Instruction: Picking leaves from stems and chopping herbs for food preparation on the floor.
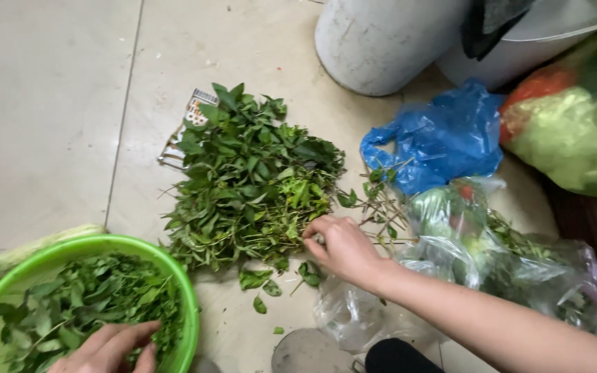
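The right hand [343, 247] is pinched shut on a few thin stems at the near edge of the heap of green leafy herb sprigs [250, 183], fingers curled tight around them. The left hand [115, 349] lies in the round bright green plastic bowl [186, 290], fingers loosely curled over the picked leaves [77, 304]; whether it actually grips any cannot be told.

The pale tiled floor [43, 103] carries everything. A large grey cylindrical container [381, 41] stands at the far side, with a bulging bag of green and red produce [575, 124] beside it. Near the right forearm lies a clear plastic bag of greens [519, 269], and beyond it a crumpled blue plastic bag [443, 141]. Bare stripped stems [381, 207] lie between heap and blue bag. A few loose leaves [264, 283] are scattered just in front of the heap.

Judging by this, stripping goes best by pinching each stem low and keeping bare stalks apart from the bowl.
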